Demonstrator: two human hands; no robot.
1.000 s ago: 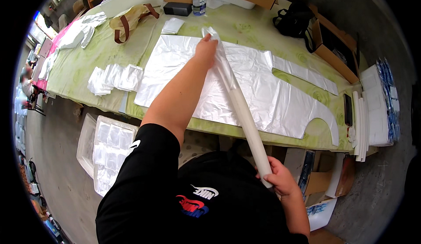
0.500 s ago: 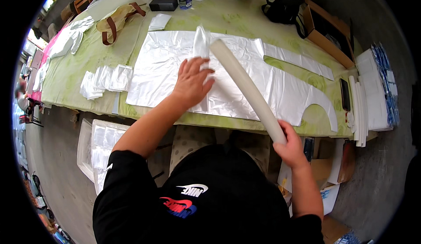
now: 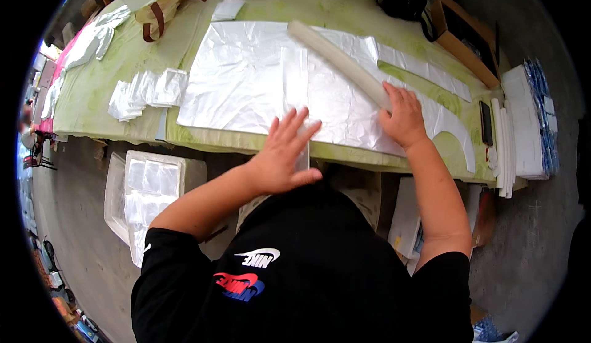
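A pale, round tube (image 3: 338, 58) slants across the table, its near right end in the grip of my right hand (image 3: 404, 116). Beneath it a thin, shiny white plastic sheet (image 3: 228, 75) is spread out, apron-like, with two strap-like strips reaching right. A narrow folded band of the same plastic (image 3: 294, 75) runs across the sheet toward me. My left hand (image 3: 284, 152) hovers over the near end of that band at the table's front edge, fingers spread, holding nothing. Whether its fingertips touch the plastic I cannot tell.
Folded white packets (image 3: 151, 90) lie on the left of the green-covered table (image 3: 203, 138). Below, a plastic bin (image 3: 183, 177) holds more packets. At the right are a phone (image 3: 485, 123), white rolls (image 3: 505, 149) and an open cardboard box (image 3: 471, 32). A black bag (image 3: 403, 1) sits at the back.
My right hand has moved away from me with the tube, which now lies lower over the sheet. The left hand has come back toward me, and the plastic band now lies flatter.
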